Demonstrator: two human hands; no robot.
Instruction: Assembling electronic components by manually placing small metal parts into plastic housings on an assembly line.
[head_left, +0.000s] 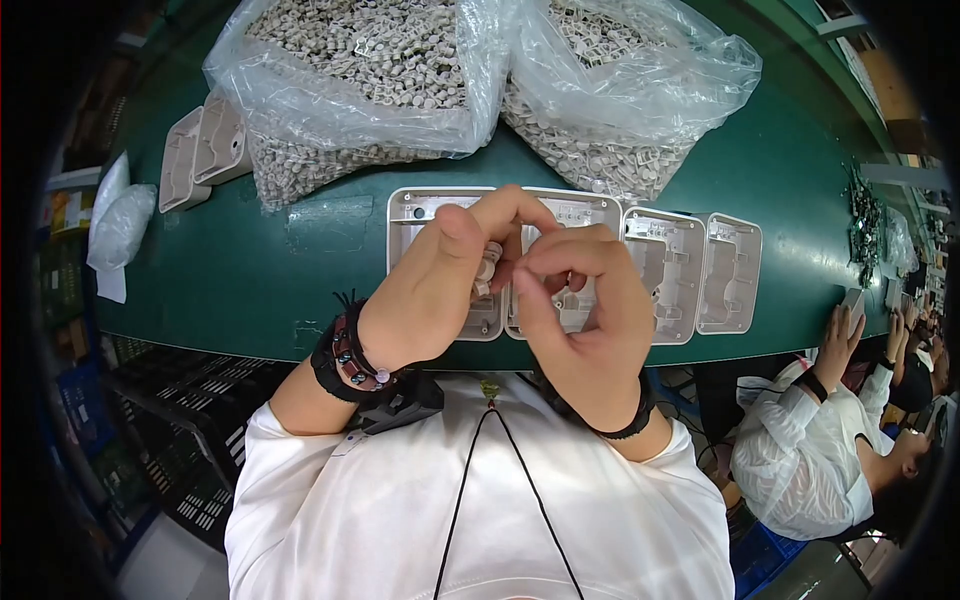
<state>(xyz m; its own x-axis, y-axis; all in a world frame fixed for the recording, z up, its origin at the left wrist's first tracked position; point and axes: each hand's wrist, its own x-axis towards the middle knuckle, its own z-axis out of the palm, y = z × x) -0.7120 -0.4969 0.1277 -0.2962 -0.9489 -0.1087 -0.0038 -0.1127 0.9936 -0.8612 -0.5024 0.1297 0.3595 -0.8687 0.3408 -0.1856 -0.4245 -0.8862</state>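
My left hand [425, 295] is curled over a light-grey plastic housing [403, 205] on the green table. Several small off-white plastic parts [486, 270] show between its thumb and fingers. Close beside it, my right hand [600, 310] has thumb and forefinger pinched together near the left fingertips; whatever sits in that pinch is too small or hidden to name. Both hands cover the middle of the housings beneath them. To the right stand another open housing [672, 225] and one more [742, 275], with their inner ribs and posts facing up.
Two large clear bags, a left one [350, 130] and a right one [610, 150], full of small off-white parts, fill the table's far side. More housings [182, 165] and a crumpled plastic bag [125, 225] lie left. Black crates [190, 400] stand below; a co-worker [810, 450] sits right.
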